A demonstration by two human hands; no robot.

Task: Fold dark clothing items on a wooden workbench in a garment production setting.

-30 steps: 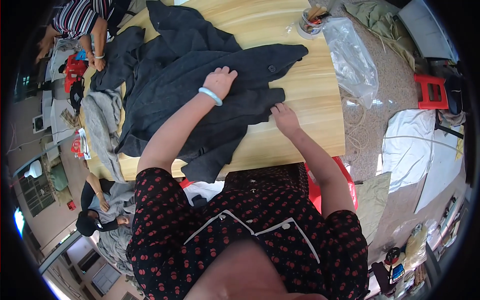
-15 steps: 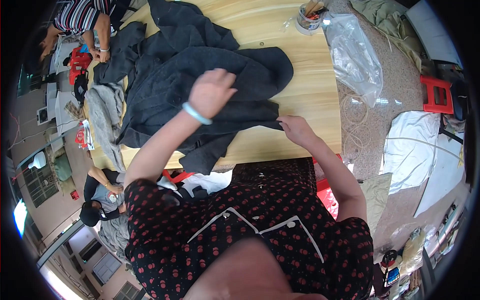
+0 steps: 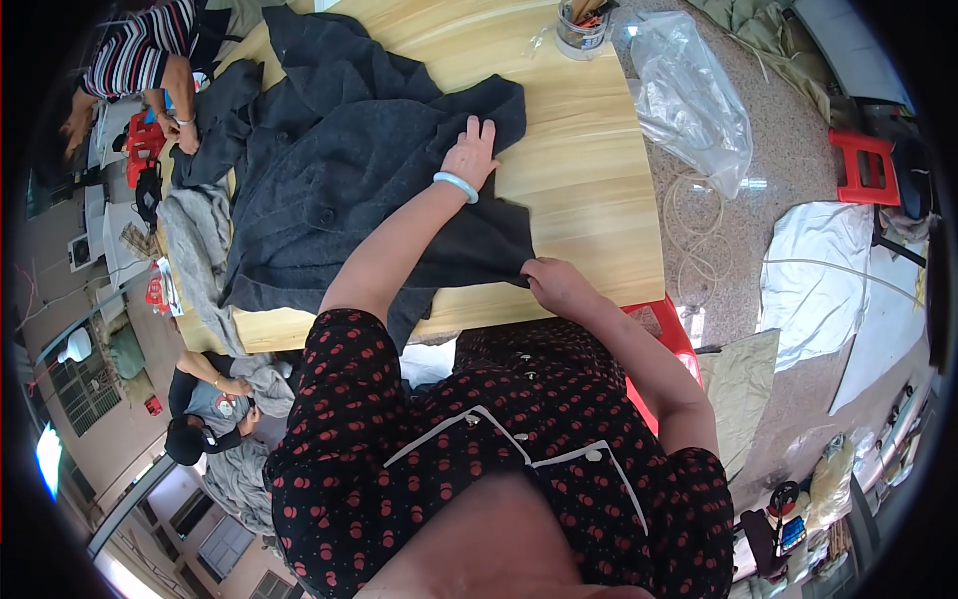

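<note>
A dark grey buttoned coat (image 3: pixel 344 165) lies spread over the wooden table (image 3: pixel 589 190). My left hand (image 3: pixel 471 158), with a pale bangle at its wrist, rests on the coat's right part with the fingers stretched out. At the coat's lower right corner, my right hand (image 3: pixel 559 287) pinches the cloth edge between thumb and fingers. The fabric between both hands lies fairly flat, while folds run through the far and left parts.
Light grey cloth (image 3: pixel 200 235) hangs over the table's left edge. A tub of tools (image 3: pixel 582 28) stands at the far edge beside clear plastic sheeting (image 3: pixel 689 100). One person's hands (image 3: pixel 186 135) touch dark cloth at far left; another person (image 3: pixel 215 399) sits lower left. A red stool (image 3: pixel 866 165) stands right.
My left hand has moved right and come down on the coat, its fingers spreading. The coat's right flap is less folded over. My right hand keeps its pinch, slightly further left and lower.
</note>
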